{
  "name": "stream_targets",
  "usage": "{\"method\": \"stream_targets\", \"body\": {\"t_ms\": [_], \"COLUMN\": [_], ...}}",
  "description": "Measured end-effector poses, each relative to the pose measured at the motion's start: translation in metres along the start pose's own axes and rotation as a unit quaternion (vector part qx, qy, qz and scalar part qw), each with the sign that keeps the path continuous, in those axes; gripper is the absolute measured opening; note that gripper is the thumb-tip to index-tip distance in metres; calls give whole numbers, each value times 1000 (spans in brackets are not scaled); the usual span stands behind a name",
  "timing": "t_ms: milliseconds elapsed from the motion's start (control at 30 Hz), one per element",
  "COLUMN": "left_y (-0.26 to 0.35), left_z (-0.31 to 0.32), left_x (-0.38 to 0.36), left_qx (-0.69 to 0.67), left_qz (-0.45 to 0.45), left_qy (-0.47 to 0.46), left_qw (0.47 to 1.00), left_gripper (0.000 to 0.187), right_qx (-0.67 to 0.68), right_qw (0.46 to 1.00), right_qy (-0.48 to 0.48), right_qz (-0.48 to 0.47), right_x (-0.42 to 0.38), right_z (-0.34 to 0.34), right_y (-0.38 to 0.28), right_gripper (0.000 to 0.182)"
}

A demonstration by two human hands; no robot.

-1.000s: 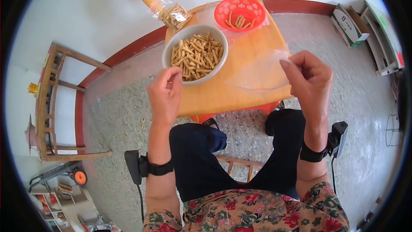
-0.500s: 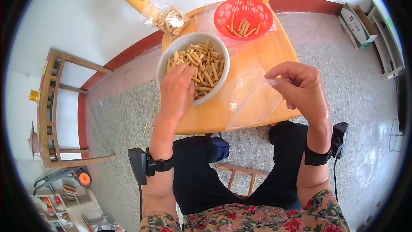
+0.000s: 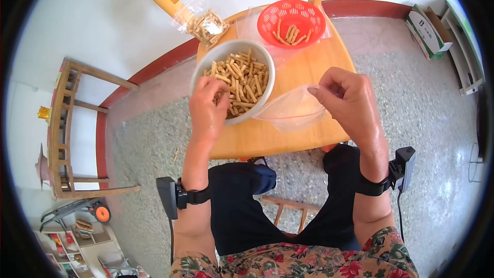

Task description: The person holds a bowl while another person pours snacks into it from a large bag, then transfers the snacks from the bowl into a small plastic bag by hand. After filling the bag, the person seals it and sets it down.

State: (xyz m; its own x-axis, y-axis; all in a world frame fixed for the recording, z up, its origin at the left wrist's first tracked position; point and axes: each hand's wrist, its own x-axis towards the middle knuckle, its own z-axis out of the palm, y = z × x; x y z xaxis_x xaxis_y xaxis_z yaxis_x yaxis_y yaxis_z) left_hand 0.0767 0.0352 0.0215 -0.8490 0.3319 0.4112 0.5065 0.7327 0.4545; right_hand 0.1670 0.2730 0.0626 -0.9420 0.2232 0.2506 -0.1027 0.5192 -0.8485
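Note:
A pale round bowl [image 3: 271, 80] on the wooden chair seat holds many short tan sticks [image 3: 249, 85]. My left hand [image 3: 208, 104] is over the bowl's left side, its fingers curled together among the sticks; what they hold is hidden. In my right hand [image 3: 350, 98], thumb and fingers pinch the edge of a clear plastic bag [image 3: 296, 109], which stretches left toward the bowl's rim. Behind the bowl lies a filled clear bag of sticks [image 3: 208, 27]. A red basket [image 3: 292, 10] with a few sticks stands at the back right of the seat.
The wooden chair seat [image 3: 309, 67] carries these things, with more clear plastic under the basket. A wooden frame [image 3: 62, 128] stands at the left, above a shelf with items [image 3: 85, 242]. A green and white box [image 3: 424, 31] is at the far right.
My left hand has shifted slightly left over the bowl. My right hand has moved up and left, and the clear bag has swung up toward the bowl's rim.

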Motion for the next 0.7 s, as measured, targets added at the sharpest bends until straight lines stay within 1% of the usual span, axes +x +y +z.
{"method": "stream_targets", "body": {"t_ms": [67, 100, 133, 167, 200, 267, 300, 367, 400, 467, 500, 567, 700], "left_y": [4, 3, 1, 0, 0, 5, 7, 13, 16, 24, 28, 37, 57], "left_z": [-5, -5, -5, -6, -9, -16, -19, -24, -26, -32, -34, -37, -46], "left_x": [1, 0, 0, 0, 0, 0, 0, -2, -3, -6, -8, -12, -16], "left_qx": [-164, -161, -250, -335, -333, -456, -456, -552, -552, -603, -604, -649, -662], "left_qz": [-81, -79, -138, -193, -192, -223, -222, -212, -212, -201, -202, -180, -170], "left_qy": [25, 27, 28, 28, 31, 27, 28, 4, 3, -26, -28, -50, -69], "left_qw": [983, 983, 958, 922, 922, 861, 861, 807, 806, 771, 771, 738, 727], "left_gripper": [14, 14, 12, 11, 11, 13, 13, 17, 17, 16, 16, 15, 16], "right_qx": [-8, -17, -16, -6, 4, 7, 7, 12, 18, 16, 14, 5, -28], "right_qw": [1000, 999, 999, 1000, 999, 999, 999, 1000, 1000, 1000, 1000, 1000, 999], "right_qy": [-3, -7, -7, -11, -16, -22, -28, -19, -10, -7, -6, -9, -18], "right_qz": [15, 31, 27, 27, 28, 26, 28, 20, 12, 5, -3, -3, -9], "right_x": [1, 2, 2, 2, 2, 4, 4, 4, 4, 4, 3, 2, 2], "right_z": [0, 0, 1, 1, 1, 3, 4, 8, 10, 14, 15, 16, 19], "right_y": [-3, -5, -6, -6, -7, -6, -5, -7, -8, -8, -8, -9, -7], "right_gripper": [11, 9, 9, 8, 7, 7, 7, 8, 8, 9, 10, 11, 12]}}
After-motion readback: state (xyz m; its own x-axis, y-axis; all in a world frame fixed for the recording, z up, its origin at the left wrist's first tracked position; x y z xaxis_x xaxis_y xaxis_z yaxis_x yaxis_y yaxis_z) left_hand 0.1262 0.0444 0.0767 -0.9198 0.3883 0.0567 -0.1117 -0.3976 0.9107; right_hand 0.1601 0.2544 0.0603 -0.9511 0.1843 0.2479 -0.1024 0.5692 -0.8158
